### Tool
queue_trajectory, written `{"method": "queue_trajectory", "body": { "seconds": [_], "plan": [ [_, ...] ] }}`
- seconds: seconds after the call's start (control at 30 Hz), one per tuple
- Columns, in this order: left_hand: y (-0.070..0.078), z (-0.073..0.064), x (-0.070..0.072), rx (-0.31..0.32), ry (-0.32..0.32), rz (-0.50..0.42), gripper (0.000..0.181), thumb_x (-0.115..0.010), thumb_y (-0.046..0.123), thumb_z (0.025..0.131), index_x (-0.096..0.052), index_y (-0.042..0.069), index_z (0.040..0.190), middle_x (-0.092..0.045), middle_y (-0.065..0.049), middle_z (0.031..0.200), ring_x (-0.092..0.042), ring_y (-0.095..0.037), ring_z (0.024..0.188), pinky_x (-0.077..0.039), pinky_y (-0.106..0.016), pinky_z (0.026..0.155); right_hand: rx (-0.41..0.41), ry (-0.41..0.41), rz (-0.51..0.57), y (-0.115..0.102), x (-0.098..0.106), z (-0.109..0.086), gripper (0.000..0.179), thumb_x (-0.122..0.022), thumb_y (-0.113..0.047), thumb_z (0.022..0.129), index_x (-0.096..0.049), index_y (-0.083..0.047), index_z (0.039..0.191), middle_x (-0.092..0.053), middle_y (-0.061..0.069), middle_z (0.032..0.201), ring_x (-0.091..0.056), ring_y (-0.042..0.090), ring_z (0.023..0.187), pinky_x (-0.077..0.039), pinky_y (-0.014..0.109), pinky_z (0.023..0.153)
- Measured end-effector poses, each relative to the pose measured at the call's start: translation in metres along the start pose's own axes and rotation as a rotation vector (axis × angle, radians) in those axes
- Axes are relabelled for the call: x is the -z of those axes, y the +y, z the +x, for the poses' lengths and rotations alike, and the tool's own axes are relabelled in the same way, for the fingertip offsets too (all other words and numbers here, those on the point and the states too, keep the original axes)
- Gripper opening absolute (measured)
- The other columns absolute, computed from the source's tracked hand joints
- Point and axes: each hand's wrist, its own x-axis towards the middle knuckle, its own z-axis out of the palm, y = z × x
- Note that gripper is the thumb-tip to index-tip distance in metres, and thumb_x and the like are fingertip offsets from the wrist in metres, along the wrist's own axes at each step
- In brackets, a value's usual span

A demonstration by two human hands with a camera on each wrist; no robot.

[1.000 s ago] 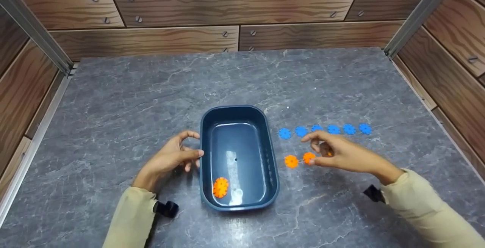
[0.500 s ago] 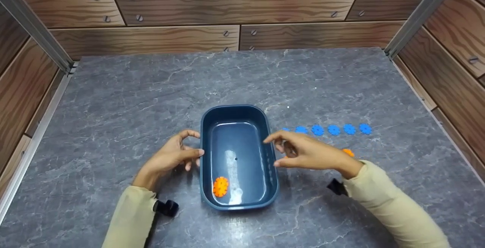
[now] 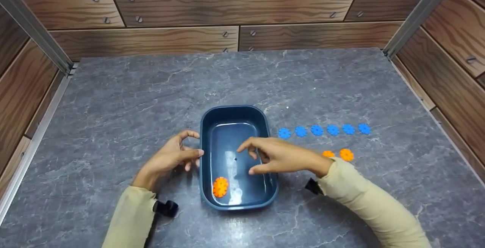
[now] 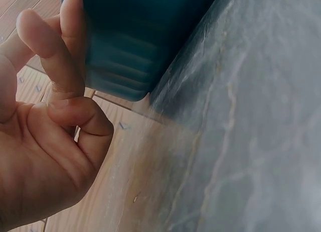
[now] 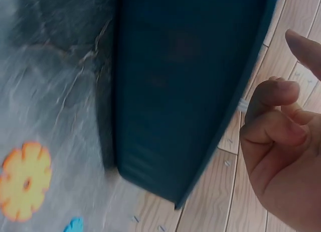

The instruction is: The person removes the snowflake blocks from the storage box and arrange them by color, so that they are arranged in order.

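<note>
A dark blue plastic bin [image 3: 242, 205] stands on the table. My left hand [image 3: 172, 155] rests against its left side, thumb tip at the rim and fingers at the outer wall. In the left wrist view, that hand's fingers [image 4: 72, 21] meet the bin's wall. Over the bin's right half hovers my right hand [image 3: 278, 156], thumb and index finger spread apart. The right wrist view shows its other fingers [image 5: 276, 96] loosely bent, with nothing visible between them. Orange notched discs [image 3: 220, 187], apparently overlapping, lie in the bin's near left corner.
Several blue notched discs [image 3: 316, 130] form a row right of the bin. In front of that row lie orange notched discs [image 3: 346, 154], partly covered by my right forearm. Wood-patterned panels [image 3: 235, 5] wall the grey marbled table [image 3: 151, 85] at the back and sides.
My right hand has moved left from above the orange discs on the table, across the bin's right rim, to over the bin. The left hand and the bin have stayed put.
</note>
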Motion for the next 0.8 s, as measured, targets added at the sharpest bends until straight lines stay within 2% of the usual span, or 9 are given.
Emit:
{"method": "queue_trajectory", "body": {
  "seconds": [0.17,0.4,0.63,0.8],
  "plan": [
    [0.000,0.000,0.000,-0.002,0.002,0.004,0.051,-0.066,0.006,0.088,-0.033,0.004,0.126,-0.067,-0.002,0.064,-0.051,-0.007,0.043,-0.044,-0.019,0.045,0.014,-0.037,-0.036,-0.002,-0.010,0.013,0.048,-0.071,-0.026,0.088,-0.051,-0.015,0.130,-0.055,0.005,0.092,-0.050,0.015,0.068,-0.041,0.017,0.060],
    [0.000,0.000,0.000,-0.001,0.010,0.024,0.052,-0.066,0.008,0.088,-0.033,0.002,0.128,-0.067,-0.002,0.062,-0.050,-0.007,0.041,-0.042,-0.019,0.045,-0.017,-0.135,-0.100,-0.005,-0.023,0.029,0.046,-0.070,-0.028,0.088,-0.052,-0.018,0.129,-0.059,0.006,0.098,-0.047,0.003,0.067,-0.042,0.018,0.062],
    [0.000,0.000,0.000,0.004,0.012,0.028,0.052,-0.066,0.008,0.088,-0.033,0.002,0.128,-0.066,-0.002,0.062,-0.050,-0.007,0.042,-0.042,-0.019,0.045,-0.031,-0.194,-0.151,-0.006,-0.034,0.039,0.045,-0.070,-0.030,0.088,-0.052,-0.020,0.129,-0.055,-0.005,0.094,-0.047,0.002,0.066,-0.041,0.018,0.062],
    [0.000,0.001,0.000,0.008,0.013,0.023,0.052,-0.066,0.007,0.087,-0.033,0.003,0.127,-0.067,-0.002,0.063,-0.050,-0.007,0.042,-0.043,-0.019,0.045,-0.024,-0.220,-0.189,-0.006,-0.039,0.044,0.046,-0.070,-0.033,0.088,-0.053,-0.021,0.129,-0.055,-0.006,0.093,-0.047,0.004,0.069,-0.038,0.019,0.061]
  ]
}}
